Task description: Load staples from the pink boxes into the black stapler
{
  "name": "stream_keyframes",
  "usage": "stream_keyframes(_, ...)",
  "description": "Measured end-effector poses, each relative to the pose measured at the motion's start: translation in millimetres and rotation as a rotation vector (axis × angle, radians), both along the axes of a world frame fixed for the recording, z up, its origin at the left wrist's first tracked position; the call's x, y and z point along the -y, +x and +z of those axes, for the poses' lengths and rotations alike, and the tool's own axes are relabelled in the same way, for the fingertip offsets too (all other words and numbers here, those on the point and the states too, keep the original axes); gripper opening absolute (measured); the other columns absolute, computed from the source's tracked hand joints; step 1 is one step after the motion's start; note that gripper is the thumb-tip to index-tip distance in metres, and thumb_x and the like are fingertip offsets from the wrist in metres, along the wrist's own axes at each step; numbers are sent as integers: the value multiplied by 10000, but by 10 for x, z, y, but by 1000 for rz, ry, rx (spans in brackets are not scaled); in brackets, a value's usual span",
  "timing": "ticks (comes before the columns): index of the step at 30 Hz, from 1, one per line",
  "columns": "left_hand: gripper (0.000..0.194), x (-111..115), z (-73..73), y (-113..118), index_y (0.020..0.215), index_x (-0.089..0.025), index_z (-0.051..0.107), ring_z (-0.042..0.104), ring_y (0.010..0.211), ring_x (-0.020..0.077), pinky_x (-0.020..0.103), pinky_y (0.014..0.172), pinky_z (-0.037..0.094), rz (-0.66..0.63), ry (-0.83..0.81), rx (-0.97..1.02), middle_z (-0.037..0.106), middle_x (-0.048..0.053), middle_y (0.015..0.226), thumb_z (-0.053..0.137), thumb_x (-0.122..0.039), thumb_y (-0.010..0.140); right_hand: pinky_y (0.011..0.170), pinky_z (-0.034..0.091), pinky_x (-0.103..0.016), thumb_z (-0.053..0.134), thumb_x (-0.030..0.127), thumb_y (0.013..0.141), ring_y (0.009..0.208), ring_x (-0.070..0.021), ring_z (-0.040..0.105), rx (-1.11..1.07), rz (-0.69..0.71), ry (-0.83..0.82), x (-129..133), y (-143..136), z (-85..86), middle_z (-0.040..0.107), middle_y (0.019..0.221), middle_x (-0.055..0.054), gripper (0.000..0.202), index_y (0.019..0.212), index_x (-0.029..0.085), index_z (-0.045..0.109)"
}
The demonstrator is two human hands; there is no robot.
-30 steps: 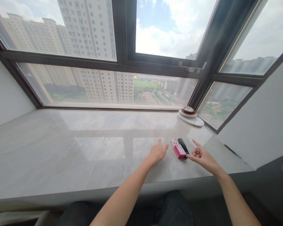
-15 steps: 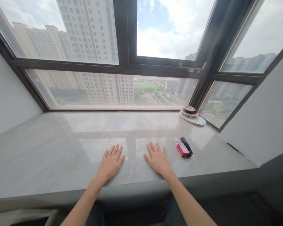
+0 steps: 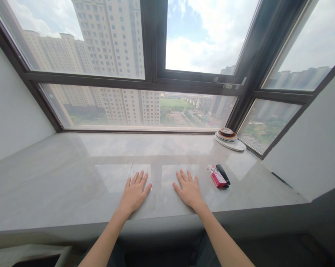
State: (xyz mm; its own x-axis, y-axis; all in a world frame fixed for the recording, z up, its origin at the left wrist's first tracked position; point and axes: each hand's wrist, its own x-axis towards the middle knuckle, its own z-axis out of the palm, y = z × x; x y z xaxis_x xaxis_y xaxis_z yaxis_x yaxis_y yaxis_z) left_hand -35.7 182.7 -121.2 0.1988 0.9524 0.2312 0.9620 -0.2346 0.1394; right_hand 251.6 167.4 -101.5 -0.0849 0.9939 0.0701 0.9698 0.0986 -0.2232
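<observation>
My left hand (image 3: pixel 134 192) lies flat on the pale stone windowsill (image 3: pixel 58 185), palm down with the fingers spread. Level with it, my right hand (image 3: pixel 189 189) rests the same way, and neither holds anything. To the right of my right hand, apart from it, sits a small pink-and-white box (image 3: pixel 218 178). A black stapler (image 3: pixel 223 174) lies along the box's right side, touching or nearly touching it.
A stack of plates (image 3: pixel 230 140) stands in the far right corner against the window frame (image 3: pixel 192 88). White walls (image 3: pixel 303 148) close off both ends. The sill's front edge (image 3: pixel 161 218) runs under my wrists.
The whole view has shifted slightly and tilted a little. My left hand seems to have slid a touch to the right; the box and stapler have not moved on the sill.
</observation>
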Motion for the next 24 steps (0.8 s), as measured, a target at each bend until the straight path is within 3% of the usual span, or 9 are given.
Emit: stream_keyframes(24,589,9,10,-14,1571,-354,309,160,1542,277,527,1229,101,-9,21,25,234,7,1661,326,-547,1016,1202,-21,-571,227,582,1022,1553,-314,12,-13,0,25,10,-16,3,132,1685,39,623,1606,365,222)
